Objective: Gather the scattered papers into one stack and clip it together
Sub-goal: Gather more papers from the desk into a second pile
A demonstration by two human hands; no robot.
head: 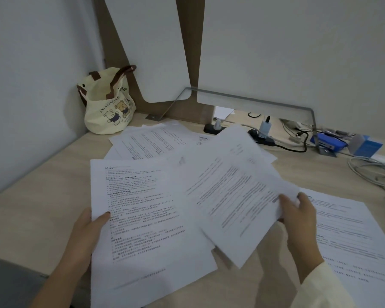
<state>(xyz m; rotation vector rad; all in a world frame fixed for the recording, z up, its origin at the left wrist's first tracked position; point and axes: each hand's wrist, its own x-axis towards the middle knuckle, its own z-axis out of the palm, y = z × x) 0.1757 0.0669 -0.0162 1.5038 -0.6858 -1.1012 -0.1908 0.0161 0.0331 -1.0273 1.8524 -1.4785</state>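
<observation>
My left hand (88, 232) grips the left edge of a printed sheet (147, 221) that lies flat in front of me, thumb on top. My right hand (298, 216) pinches the right edge of a second printed sheet (236, 192), which is lifted, tilted and blurred, and overlaps the first one. More printed papers (151, 141) lie fanned at the back of the desk. Another sheet (353, 243) rests flat at the right, under my right wrist. A small clip-like object (182, 160) shows between the sheets; I cannot tell what it is.
A cream tote bag (108, 103) with bear prints stands in the back left corner. A power strip with plugs (261, 135), cables (373, 172) and blue boxes (329, 142) crowd the back right. White divider panels (276, 52) wall off the light wooden desk (42, 196).
</observation>
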